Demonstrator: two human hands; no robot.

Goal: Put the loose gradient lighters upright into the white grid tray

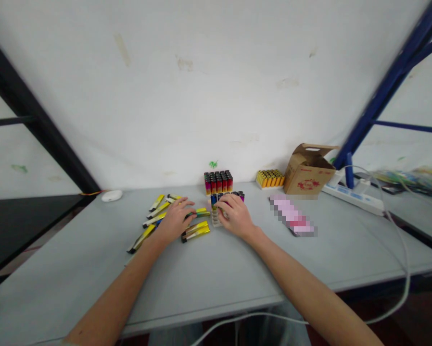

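Note:
My left hand [174,221] rests low over the table, its fingers curled around a slim green-and-yellow lighter [202,213] that points right. My right hand [235,216] reaches over a clear plastic tray [215,222], its fingers pinched on a lighter mostly hidden by them; only a bit of yellow shows. Blue and purple lighters [241,195] with black tops stand in the far part of this tray. Several loose lighters with yellow ends [154,219] lie left of and under my left hand. More yellow-ended lighters [196,231] lie just below its fingertips.
Behind stands a block of red-purple lighters [219,182]; right of it is a tray of yellow lighters [270,178]. An open cardboard box [306,175], a power strip [356,199], a pixelated pink phone-shaped thing [293,215] and a white case [111,196] are around. A white cable [405,259] crosses the front edge.

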